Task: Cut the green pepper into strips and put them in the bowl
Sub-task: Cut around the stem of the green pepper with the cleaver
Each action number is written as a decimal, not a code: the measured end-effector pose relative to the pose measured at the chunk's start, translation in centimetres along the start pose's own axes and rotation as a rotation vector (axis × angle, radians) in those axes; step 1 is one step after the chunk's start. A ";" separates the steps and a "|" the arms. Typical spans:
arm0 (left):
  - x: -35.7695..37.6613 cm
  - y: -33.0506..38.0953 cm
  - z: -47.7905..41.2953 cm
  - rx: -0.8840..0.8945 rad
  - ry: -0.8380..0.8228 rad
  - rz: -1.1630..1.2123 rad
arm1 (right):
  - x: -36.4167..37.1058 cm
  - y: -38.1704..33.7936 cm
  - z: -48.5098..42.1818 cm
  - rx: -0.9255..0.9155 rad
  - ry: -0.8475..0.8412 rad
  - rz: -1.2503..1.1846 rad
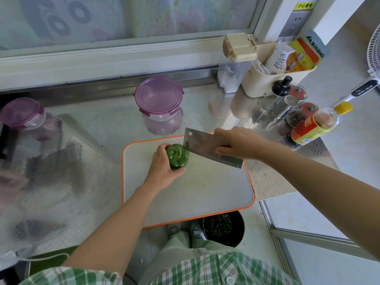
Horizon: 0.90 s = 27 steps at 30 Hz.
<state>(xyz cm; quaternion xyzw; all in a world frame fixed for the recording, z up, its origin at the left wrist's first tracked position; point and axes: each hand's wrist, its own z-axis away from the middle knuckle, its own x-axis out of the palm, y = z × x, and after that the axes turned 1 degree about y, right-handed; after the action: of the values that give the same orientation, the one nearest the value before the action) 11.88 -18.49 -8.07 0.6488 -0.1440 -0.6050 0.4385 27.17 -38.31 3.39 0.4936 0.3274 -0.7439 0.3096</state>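
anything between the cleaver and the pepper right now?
Nothing visible. The cleaver in the right hand hangs tilted beside the green pepper, which the left hand grips from the opposite side, its fingers clear of the blade.

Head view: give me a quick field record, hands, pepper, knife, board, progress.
left hand: grips the pepper from its left side
right hand: holds the knife
pepper: whole, uncut, on the board, stem end facing the knife
knife: cleaver, tilted, blade edge by the pepper's right side
board: orange-rimmed, no strips on it
progress: no cut made yet
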 end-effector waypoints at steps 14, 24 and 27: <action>-0.7 -0.6 -0.5 0.023 -0.061 0.017 | -2.2 -1.7 -0.6 -0.148 0.019 0.277; -1.1 -0.8 -1.2 0.048 -0.108 0.027 | -3.0 -2.5 -1.3 -0.195 -0.033 0.377; -1.3 -1.0 -1.5 0.045 -0.154 0.033 | -3.1 -2.5 -1.5 -0.197 -0.047 0.374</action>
<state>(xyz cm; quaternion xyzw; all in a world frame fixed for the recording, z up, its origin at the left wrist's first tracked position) 12.59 -16.41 -8.09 0.6075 -0.2015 -0.6425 0.4212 26.96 -35.19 6.29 0.4954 0.2942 -0.6492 0.4965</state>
